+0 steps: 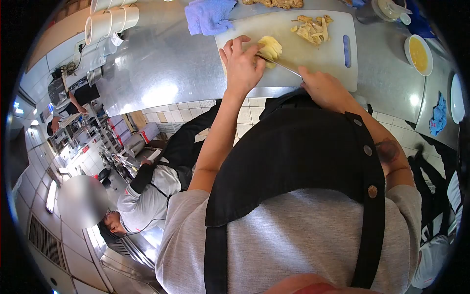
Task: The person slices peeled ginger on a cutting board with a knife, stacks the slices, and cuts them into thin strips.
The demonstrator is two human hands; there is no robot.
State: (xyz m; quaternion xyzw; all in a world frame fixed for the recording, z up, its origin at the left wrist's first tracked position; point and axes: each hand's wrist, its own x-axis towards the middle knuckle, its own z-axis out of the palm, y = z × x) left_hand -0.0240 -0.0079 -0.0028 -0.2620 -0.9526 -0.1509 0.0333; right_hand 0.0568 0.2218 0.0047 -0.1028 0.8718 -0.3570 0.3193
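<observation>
My right hand [323, 87] is closed round the handle of a knife [286, 67], whose blade points left across the white cutting board [313, 63]. At the blade's tip end, my left hand [243, 66] bends its fingers against the pale yellow ginger [270, 48], cut into thin overlapping slices. The thumb side of that hand lies close to the blade; the exact contact is hidden. Farther right on the board is a pile of ginger peelings and offcuts [312, 30].
A purple cloth [209, 15] lies by the board's far left corner, with unpeeled ginger [276, 3] behind. On the right are a bowl of yellow liquid [418, 55], a metal container [379, 12] and a blue cloth [438, 115]. Stacked cups [111, 24] stand left. A co-worker [149, 191] is at my left.
</observation>
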